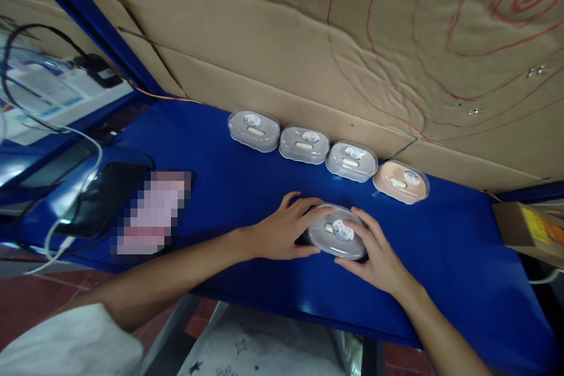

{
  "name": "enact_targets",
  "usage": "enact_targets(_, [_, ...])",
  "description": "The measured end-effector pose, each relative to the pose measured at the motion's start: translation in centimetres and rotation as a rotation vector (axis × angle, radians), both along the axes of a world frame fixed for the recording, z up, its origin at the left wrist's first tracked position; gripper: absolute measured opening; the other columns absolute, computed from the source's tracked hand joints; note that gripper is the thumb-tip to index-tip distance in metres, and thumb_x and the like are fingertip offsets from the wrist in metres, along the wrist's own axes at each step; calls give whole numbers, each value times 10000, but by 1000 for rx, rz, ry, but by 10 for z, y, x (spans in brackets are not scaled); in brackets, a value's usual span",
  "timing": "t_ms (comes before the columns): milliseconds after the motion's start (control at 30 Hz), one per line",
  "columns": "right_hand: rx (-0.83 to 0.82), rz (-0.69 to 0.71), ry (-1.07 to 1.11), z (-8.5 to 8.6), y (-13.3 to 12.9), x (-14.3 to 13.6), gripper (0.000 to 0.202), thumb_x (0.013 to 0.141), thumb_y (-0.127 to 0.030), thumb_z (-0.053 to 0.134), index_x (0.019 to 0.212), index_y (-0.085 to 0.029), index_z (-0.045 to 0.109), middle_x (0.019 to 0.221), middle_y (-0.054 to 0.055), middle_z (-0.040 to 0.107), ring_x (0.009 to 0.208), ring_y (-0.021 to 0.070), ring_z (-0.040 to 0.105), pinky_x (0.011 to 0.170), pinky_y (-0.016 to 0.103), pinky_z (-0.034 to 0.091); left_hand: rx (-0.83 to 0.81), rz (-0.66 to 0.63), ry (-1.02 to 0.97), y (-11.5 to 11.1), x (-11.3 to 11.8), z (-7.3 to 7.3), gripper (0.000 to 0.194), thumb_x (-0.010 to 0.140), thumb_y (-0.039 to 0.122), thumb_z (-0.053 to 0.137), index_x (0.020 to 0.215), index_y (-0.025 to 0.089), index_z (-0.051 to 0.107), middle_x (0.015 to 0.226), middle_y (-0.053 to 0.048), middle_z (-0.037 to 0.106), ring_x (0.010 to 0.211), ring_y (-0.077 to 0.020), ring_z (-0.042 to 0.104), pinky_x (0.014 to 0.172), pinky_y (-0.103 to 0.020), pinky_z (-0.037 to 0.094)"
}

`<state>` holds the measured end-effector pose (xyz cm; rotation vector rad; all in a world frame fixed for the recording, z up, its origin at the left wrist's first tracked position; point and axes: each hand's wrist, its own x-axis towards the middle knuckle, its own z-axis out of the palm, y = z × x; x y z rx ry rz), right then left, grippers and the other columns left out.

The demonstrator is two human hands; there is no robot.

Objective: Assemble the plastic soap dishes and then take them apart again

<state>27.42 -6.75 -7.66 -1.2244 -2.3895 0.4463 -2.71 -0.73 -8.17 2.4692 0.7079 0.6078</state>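
Note:
My left hand (288, 226) and my right hand (376, 249) hold an oval grey soap box (332, 241) with a clear lid between them, one at each end. A round white label sits on its lid, beside a small pale oblong piece. The fingers of my left hand curl over its left end, with the thumb low at the near side. Those of my right hand lie across the lid's right part and label. Behind it, a row of similar boxes stands along the cardboard, including a grey box (304, 145) and a peach-coloured box (400, 183) at the right end.
The blue table (211, 153) meets a cardboard wall (247, 41) with red drawn lines at the back. On the left lie a phone-like dark device (103, 197) with a white cable and a blurred-out pink item (152, 211). A cardboard box (524, 232) stands at the right edge.

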Motion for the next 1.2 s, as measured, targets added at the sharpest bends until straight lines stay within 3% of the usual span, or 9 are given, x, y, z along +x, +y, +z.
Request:
enact_targets(300, [14,61,-41,11,4,8,771,967,-504,755,1625,-317,399,1663,179,397,1527,399,460,1171,610,529,77,85,50,-3,3,5,895,849,463,772,1593,203,347,1471,-207,574,1401,-371,534,1231,-628,241])
enact_targets(533, [0,39,-1,12,6,5,762,978,-409,751,1640,-309,386,1632,171,442,1513,382,482,1186,589,518,120,106,109,-5,2,7,859,840,433,748,1578,163,403,1473,-242,561,1393,-394,536,1217,-668,257])
enact_targets(800, [50,83,4,11,9,3,800,1000,-338,725,1690,-327,320,1684,157,381,1563,379,411,1223,611,470,96,7,110,0,-2,4,923,997,448,700,1709,192,171,1691,-256,375,1581,-389,363,1226,-648,304])
enact_targets(1000, [31,87,-32,8,9,3,825,1021,-352,695,1717,-360,252,1740,134,314,1598,399,355,1234,643,447,113,-11,84,5,-4,3,990,1026,564,665,1738,220,69,1686,-258,394,1575,-392,390,1231,-620,339])
enact_targets(1200, [13,90,-61,6,8,5,835,1032,-346,679,1728,-341,218,1791,120,214,1638,391,271,1267,646,401,126,-7,47,7,-5,0,1105,954,552,758,1738,211,58,1681,-252,402,1558,-393,418,1240,-530,395])
